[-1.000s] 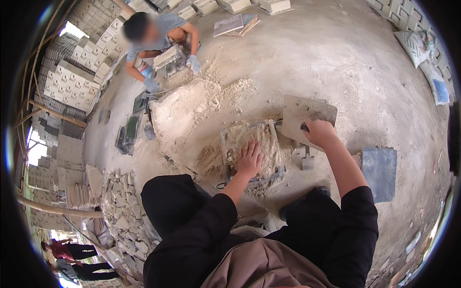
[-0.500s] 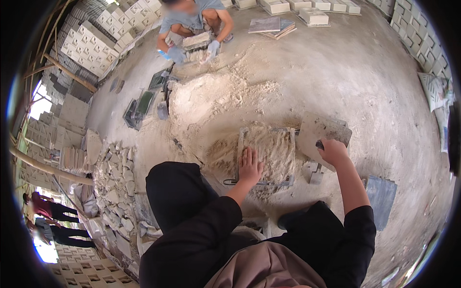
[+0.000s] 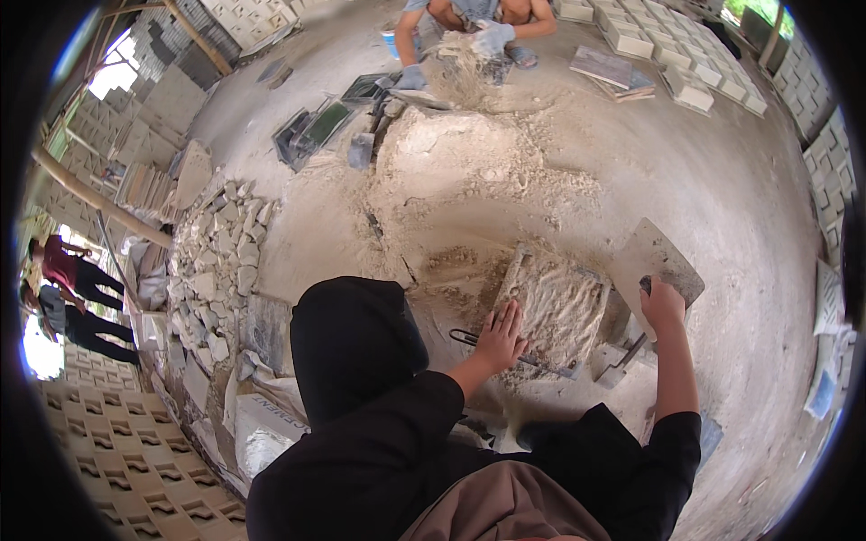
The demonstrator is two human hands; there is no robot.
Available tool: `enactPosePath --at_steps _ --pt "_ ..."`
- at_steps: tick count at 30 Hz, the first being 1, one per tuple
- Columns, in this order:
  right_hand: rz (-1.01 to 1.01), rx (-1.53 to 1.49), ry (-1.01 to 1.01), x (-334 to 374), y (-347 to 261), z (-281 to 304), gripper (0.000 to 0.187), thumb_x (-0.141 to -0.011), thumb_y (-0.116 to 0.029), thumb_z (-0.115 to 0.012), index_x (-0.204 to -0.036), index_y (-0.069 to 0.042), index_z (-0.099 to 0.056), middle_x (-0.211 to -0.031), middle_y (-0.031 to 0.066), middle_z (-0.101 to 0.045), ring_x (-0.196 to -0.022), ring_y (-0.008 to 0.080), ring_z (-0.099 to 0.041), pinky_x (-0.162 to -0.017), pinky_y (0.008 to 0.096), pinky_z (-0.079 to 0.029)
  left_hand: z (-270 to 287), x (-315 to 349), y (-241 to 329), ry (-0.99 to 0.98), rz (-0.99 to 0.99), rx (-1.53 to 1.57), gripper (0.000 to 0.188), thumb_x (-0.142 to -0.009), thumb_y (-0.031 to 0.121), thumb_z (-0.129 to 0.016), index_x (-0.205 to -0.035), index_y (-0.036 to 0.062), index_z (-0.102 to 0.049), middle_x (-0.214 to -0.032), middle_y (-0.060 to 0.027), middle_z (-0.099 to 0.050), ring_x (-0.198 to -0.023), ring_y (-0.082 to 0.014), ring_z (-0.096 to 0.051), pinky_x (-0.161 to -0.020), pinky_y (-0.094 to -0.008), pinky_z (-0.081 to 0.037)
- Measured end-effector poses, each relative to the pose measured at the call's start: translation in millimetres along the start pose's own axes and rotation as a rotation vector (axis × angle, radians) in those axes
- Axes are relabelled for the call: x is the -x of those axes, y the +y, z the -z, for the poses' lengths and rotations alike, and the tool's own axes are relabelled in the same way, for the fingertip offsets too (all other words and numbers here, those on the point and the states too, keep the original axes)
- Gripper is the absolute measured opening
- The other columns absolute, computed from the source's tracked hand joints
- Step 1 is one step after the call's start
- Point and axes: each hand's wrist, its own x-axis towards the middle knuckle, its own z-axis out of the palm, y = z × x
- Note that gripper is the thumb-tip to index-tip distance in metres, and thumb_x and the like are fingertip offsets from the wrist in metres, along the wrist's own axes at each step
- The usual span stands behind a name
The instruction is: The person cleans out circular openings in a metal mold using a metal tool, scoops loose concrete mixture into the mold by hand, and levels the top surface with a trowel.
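A rectangular mould frame (image 3: pixel 512 269) lies on the floor in front of me, filled with a pale, crumbly sand-like mix (image 3: pixel 561 305) whose top is ridged. My left hand (image 3: pixel 502 339) rests at the mould's near left corner, fingers stretched out and holding nothing. Close to it, a wire loop handle (image 3: pixel 463 336) sticks out from the frame. My right hand (image 3: pixel 664 307) is wrapped round the dark handle of a flat metal trowel (image 3: pixel 651 245), which is beside the mould's right side. Below the trowel is a small metal piece with a bar (image 3: pixel 622 361).
A heap of loose mix (image 3: pixel 451 149) spreads beyond the mould. Behind it a co-worker's gloved hands (image 3: pixel 492 38) handle a clump of mix. Broken rubble (image 3: pixel 212 270) and a cement sack (image 3: pixel 266 424) are at left. Pale blocks (image 3: pixel 690 88) stand at the far right.
The view has swung, shifting the scene across the picture. My left hand has moved off the middle of the mix to the mould's near left corner. My right hand still grips the trowel.
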Motion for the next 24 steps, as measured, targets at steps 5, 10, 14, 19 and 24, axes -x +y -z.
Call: enactPosePath --at_steps 5,10,14,19,24 --pt "0.024 -0.121 0.152 -33.3 -49.3 14.6 0.034 -0.081 -0.032 -0.05 -0.101 -0.005 -0.051 -0.081 0.0199 -0.061 -0.078 0.0369 -0.059 -0.068 0.045 -0.047 -0.9 3.3 -3.3 0.076 -0.021 0.073 0.066 -0.085 0.039 -0.038 -0.133 -0.0031 -0.022 -0.141 -0.0186 -0.017 -0.131 -0.0298 -0.017 -0.103 -0.0443 -0.014" --pt "0.211 -0.457 0.216 -72.0 -134.9 24.2 0.035 -0.081 -0.033 -0.051 -0.101 -0.005 -0.052 -0.083 0.0226 -0.06 -0.08 0.0412 -0.056 -0.071 0.0469 -0.045 -0.2 -0.4 -3.9 0.134 -0.01 0.124 0.063 -0.083 0.036 -0.04 -0.13 -0.0034 -0.029 -0.138 -0.0188 -0.024 -0.129 -0.0293 -0.021 -0.102 -0.0443 -0.017" --pt "0.346 -0.53 0.14 -92.2 -220.9 -0.5 0.034 -0.081 -0.032 -0.052 -0.1 -0.004 -0.053 -0.088 0.0225 -0.059 -0.083 0.0401 -0.056 -0.073 0.0447 -0.045 1.3 -2.0 -4.1 0.137 0.013 0.145 0.062 -0.081 0.036 -0.04 -0.129 -0.0025 -0.033 -0.137 -0.0172 -0.027 -0.128 -0.0277 -0.023 -0.101 -0.043 -0.02" --pt "0.285 -0.632 -0.156 -112.5 -329.1 -48.8 0.036 -0.08 -0.033 -0.052 -0.103 -0.005 -0.052 -0.093 0.0213 -0.059 -0.089 0.0396 -0.055 -0.077 0.045 -0.044 5.4 0.9 -7.7 -0.08 0.03 0.119 0.058 -0.082 0.032 -0.04 -0.13 0.0004 -0.031 -0.138 -0.0145 -0.028 -0.129 -0.0245 -0.023 -0.101 -0.0387 -0.02" --pt "0.205 -0.679 -0.202 -119.5 -377.3 -149.6 0.045 -0.079 -0.028 -0.053 -0.115 -0.004 -0.044 -0.1 0.025 -0.056 -0.094 0.0393 -0.053 -0.081 0.0439 -0.042 -13.9 19.3 -5.7 0.081 0.028 0.198 0.055 -0.082 0.031 -0.04 -0.128 0.0005 -0.035 -0.134 -0.0142 -0.032 -0.126 -0.0235 -0.026 -0.1 -0.0387 -0.02"
